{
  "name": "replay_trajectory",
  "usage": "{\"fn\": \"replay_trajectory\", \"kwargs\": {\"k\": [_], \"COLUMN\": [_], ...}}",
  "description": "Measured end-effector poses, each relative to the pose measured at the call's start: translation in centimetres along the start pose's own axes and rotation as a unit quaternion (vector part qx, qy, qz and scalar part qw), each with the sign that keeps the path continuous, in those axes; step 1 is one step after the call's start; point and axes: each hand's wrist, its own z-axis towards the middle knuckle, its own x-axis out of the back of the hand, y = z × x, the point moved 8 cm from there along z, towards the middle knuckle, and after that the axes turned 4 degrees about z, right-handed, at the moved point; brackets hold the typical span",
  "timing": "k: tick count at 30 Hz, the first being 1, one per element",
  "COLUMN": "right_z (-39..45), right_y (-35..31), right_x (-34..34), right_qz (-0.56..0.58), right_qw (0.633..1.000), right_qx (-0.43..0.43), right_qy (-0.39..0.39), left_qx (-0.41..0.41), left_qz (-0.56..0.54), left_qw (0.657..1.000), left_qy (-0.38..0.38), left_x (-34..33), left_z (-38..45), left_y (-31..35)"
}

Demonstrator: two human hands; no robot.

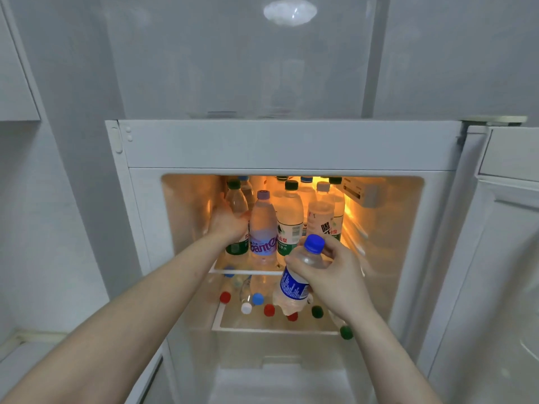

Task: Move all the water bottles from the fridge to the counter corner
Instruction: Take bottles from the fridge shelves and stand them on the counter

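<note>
Reaching into a lit fridge [291,144], a person works both bare hands among the water bottles crowding its upper shelf [245,271]. The right hand [335,275] has its fingers curled round the shoulder of a blue-capped bottle [294,282], which tilts with its cap up and to the right and its base down toward the lower shelf, already forward of the standing row. The left hand [229,221] is deeper in, at the shelf's left end, its fingers wrapped round a green-capped bottle [236,217] that stands upright, long axis vertical, against the fridge's left wall. Just to its right stands a purple-capped bottle [263,225], touching or nearly touching the hand. That closeness looks like the thing to mind: the green-capped bottle probably has to come straight toward the camera, not sideways, to avoid knocking its neighbour over. More bottles show by their caps on the lower shelf [277,330]. The counter corner is out of view, so the job appears far from done.
</note>
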Motion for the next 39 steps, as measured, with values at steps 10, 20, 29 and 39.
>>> {"fn": "replay_trajectory", "kwargs": {"k": [10,20,29,39], "right_z": [0.8,-3.8,-13.5,-24.9], "right_y": [1.5,0.1,0.1,-1.5], "right_x": [-1.1,-5.8,-17.0,-31.3], "right_qz": [-0.005,0.017,0.021,0.063], "right_qw": [1.0,0.997,0.967,0.887], "right_qx": [0.008,0.003,-0.048,-0.061], "right_qy": [-0.004,-0.077,-0.248,-0.454], "left_qx": [-0.104,-0.054,0.109,0.255], "left_qz": [0.021,-0.111,-0.025,0.046], "left_qw": [0.993,0.992,0.993,0.945], "left_qy": [0.049,-0.013,0.049,0.198], "left_x": [1.5,10.9,21.7,31.5], "left_z": [-5.4,-20.5,-35.2,-49.8], "left_y": [-0.1,-1.7,-13.4,-19.1]}}
